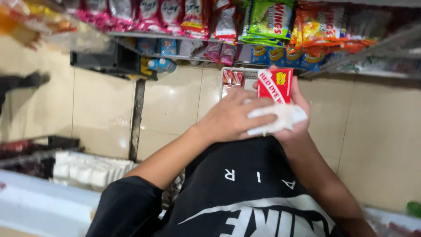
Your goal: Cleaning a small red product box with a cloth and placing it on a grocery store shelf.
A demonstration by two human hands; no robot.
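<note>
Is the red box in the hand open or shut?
Shut, apparently: the red box shows no lifted flap; its lower part is hidden by the white cloth.

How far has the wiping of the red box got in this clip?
Mid-wipe. The right hand holds a small red box upright, while the left hand presses a white cloth against its lower part. The box's upper face shows uncovered; whether it is clean cannot be told. Similar red boxes sit in a white basket on the floor below; none of those are being touched.
</note>
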